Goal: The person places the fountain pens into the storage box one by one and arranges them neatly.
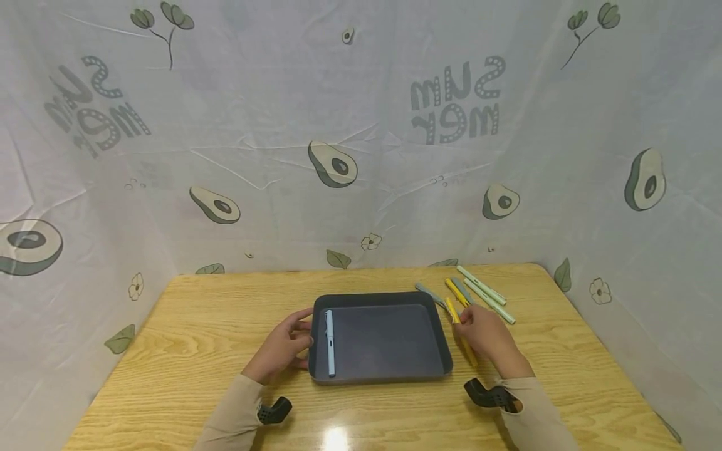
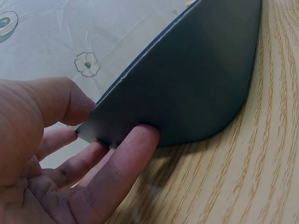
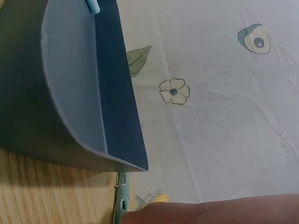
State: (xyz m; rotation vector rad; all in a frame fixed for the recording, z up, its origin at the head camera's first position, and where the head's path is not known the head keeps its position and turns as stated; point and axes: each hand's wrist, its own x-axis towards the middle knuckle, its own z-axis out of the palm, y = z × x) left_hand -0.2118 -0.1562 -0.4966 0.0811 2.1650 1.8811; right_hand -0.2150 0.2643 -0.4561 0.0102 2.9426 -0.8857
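Observation:
A dark grey tray (image 1: 389, 379) lies on the wooden table with one light blue pen (image 1: 330, 344) along its left side. My left hand (image 1: 284, 344) rests its fingers against the tray's outer left wall; in the left wrist view a fingertip (image 2: 142, 135) presses that dark wall. To the right of the tray, my right hand (image 1: 486, 332) pinches a yellow pen (image 1: 452, 309) near its middle. That pen's lower end shows below the fingers. In the right wrist view only the edge of the hand (image 3: 205, 212) shows, and its fingertips are hidden.
Behind the right hand lie another yellow pen (image 1: 457, 292), a grey-green pen (image 1: 430, 293), a grey-blue pen (image 1: 462, 290) and two pale green pens, one (image 1: 489, 300) nearer the hand. A patterned white curtain (image 1: 271, 188) hangs behind the table (image 1: 225, 313).

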